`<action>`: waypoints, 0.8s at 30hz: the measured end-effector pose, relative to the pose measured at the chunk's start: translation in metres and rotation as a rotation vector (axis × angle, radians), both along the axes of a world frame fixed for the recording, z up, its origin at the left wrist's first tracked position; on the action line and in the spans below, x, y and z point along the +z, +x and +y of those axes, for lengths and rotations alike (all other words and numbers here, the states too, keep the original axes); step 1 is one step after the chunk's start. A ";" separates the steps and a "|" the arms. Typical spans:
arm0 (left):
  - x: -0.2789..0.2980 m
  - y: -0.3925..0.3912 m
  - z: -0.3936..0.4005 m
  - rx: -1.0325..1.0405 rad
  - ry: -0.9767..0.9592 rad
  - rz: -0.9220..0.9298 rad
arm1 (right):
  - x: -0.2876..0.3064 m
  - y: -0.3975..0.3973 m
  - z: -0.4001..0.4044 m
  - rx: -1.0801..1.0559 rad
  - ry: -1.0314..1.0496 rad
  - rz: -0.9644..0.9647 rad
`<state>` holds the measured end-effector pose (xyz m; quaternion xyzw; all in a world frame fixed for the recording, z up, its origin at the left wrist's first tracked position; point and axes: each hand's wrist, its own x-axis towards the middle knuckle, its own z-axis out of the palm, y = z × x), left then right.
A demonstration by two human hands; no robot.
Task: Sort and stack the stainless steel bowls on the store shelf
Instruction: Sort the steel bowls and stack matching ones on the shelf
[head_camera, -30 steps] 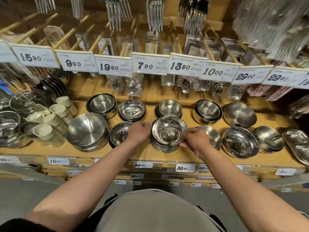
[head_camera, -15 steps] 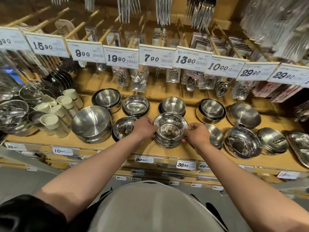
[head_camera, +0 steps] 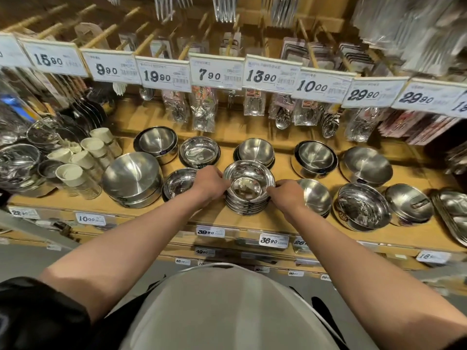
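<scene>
Wooden shelf (head_camera: 219, 221) under steel bowls (head_camera: 249, 188)

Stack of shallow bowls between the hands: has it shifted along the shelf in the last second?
No. The stack of shallow bowls sits just behind and left of the 36.90 price tag, as before; only the camera shifted.

Both hands' grip on the bowl stack (head_camera: 249, 188) unchanged; view shifted slightly.
</scene>
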<state>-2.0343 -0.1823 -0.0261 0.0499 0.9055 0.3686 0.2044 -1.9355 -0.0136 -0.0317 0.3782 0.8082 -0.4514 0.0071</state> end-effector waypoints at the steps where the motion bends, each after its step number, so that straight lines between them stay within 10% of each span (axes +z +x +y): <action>1: 0.000 0.001 0.001 0.005 -0.005 0.000 | 0.000 0.001 0.000 0.009 0.012 0.008; 24: -0.011 0.004 0.004 0.210 0.223 -0.188 | 0.005 0.005 0.001 0.080 0.063 0.081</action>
